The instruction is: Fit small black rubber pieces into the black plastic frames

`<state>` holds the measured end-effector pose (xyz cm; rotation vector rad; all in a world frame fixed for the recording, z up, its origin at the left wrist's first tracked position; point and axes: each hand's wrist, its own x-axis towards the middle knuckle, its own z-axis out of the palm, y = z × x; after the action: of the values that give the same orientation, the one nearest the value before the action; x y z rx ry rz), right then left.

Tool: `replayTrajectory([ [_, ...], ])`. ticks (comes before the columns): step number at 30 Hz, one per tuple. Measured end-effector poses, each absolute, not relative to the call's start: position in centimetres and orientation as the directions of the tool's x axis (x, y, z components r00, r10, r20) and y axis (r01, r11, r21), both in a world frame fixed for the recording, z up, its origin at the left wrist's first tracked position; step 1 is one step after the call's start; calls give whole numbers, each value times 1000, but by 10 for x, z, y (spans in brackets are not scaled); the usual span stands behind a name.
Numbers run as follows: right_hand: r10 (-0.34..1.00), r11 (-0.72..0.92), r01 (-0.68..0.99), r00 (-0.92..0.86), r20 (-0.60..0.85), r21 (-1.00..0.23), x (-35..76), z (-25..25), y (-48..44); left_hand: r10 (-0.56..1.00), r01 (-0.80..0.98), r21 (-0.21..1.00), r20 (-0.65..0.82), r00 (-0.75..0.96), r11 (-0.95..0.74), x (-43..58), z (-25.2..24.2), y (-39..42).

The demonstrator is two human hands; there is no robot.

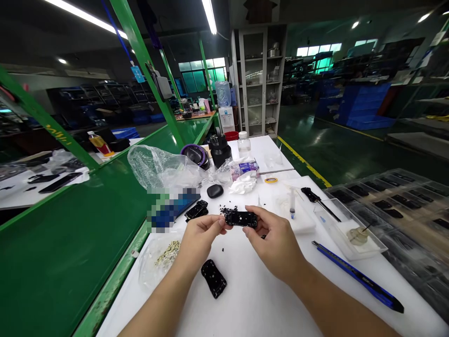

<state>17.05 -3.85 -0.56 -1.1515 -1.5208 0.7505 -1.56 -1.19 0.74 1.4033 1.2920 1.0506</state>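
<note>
Above the flat white table (252, 290), my left hand (200, 235) pinches a small black rectangular plastic-looking part's (242, 218) left end, my right hand (278, 241) its right; this two-handed holding step seemingly calls for steady fingertips next.

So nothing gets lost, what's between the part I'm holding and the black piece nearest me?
The head view shows one tiny black bit on the white tabletop.

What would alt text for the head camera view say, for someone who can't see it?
Two bare hands, left and right, hold a small black plastic housing above a white worktable. A similar black part lies nearer the wearer, a bag of small gold-coloured pieces to the left, and a blue utility knife to the right.
</note>
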Motion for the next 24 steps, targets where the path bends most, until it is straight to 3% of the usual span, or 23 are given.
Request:
replayTrajectory([
  [4, 901, 417, 243, 15, 433, -876, 166, -6, -43, 992, 409, 905, 129, -2, -117, -19, 13, -14],
  [7, 828, 546, 168, 46, 559, -821, 160, -3, -51, 962, 415, 895, 236, -135, -162, -22, 15, -8],
  [12, 698, 704, 119, 65, 713, -700, 152, 4, -62, 993, 587, 801, 91, 77, -119, -7, 26, 27],
  [15, 652, 741, 89, 143, 744, -666, 152, 3, -59, 981, 696, 691, 135, 139, -194, 21, 26, 62],
  [19, 750, 633, 16, 234, 618, -774, 157, -4, -47, 976, 727, 651, 157, 153, -218, 60, 15, 111],
  [24, 887, 430, -129, 245, 391, -894, 162, -7, -37, 986, 676, 724, 161, 28, -138, 55, 25, 128],
])
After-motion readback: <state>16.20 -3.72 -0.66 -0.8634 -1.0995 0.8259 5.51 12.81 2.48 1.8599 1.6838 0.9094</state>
